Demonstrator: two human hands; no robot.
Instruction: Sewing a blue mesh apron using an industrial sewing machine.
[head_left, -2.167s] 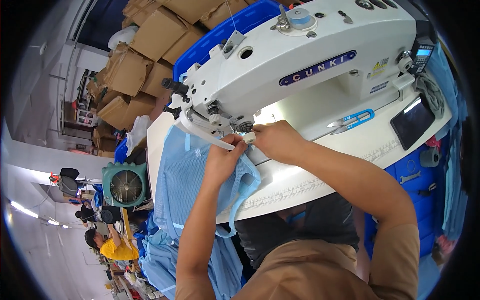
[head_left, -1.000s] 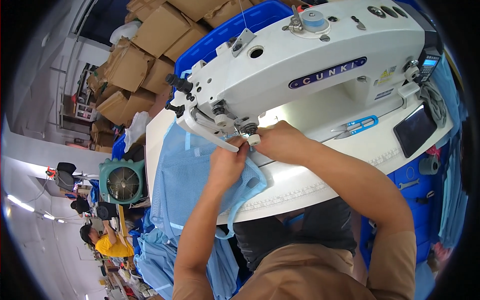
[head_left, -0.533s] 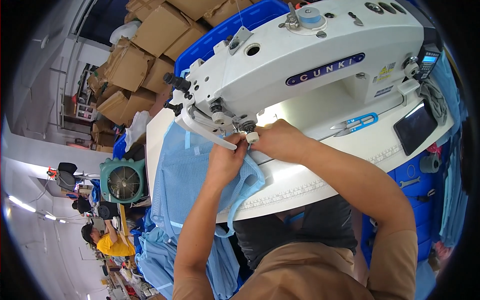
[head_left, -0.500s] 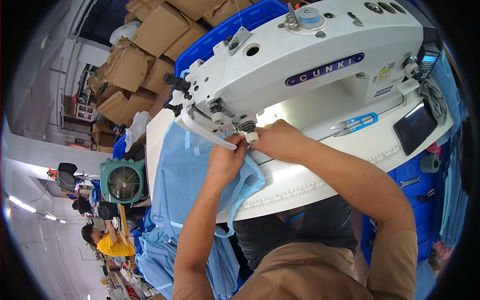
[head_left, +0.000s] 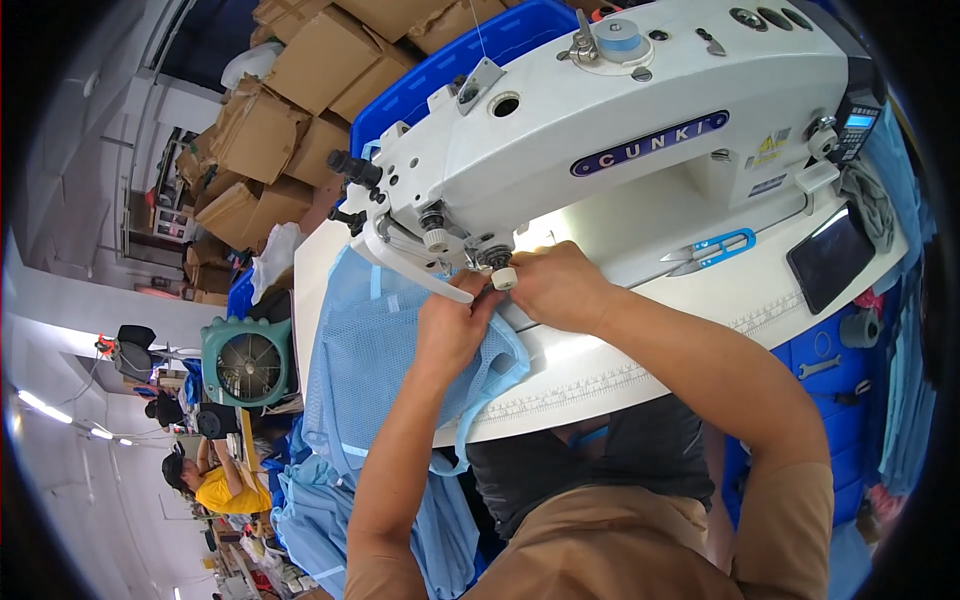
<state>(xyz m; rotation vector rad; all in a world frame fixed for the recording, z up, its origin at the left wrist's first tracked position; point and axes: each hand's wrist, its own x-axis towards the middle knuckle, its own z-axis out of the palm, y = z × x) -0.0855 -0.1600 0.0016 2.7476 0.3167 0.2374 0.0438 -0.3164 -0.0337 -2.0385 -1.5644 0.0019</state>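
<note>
A white sewing machine (head_left: 640, 110) stands over the table. Light blue mesh fabric (head_left: 370, 360) with a pale edging lies under its head and spreads to the left, hanging over the front edge. My left hand (head_left: 450, 325) is closed on the fabric just left of the needle area, thumb and fingers pressed together. My right hand (head_left: 555, 285) is closed close beside the needle area, its fingertips partly hidden behind the machine's round knob (head_left: 504, 279). The fabric's edge appears to run between the two hands; the needle itself is hidden.
Blue-handled thread snips (head_left: 712, 250) and a black phone (head_left: 832, 255) lie on the white table (head_left: 570, 395) to the right. A blue tray (head_left: 810, 385) holds a wrench. Behind stand a blue crate (head_left: 440, 75) and cardboard boxes (head_left: 320, 60). A person in yellow (head_left: 225, 490) sits far left.
Both hands stay at the needle area and have shifted only slightly. My right forearm has dropped a little. The fabric lies almost as before.
</note>
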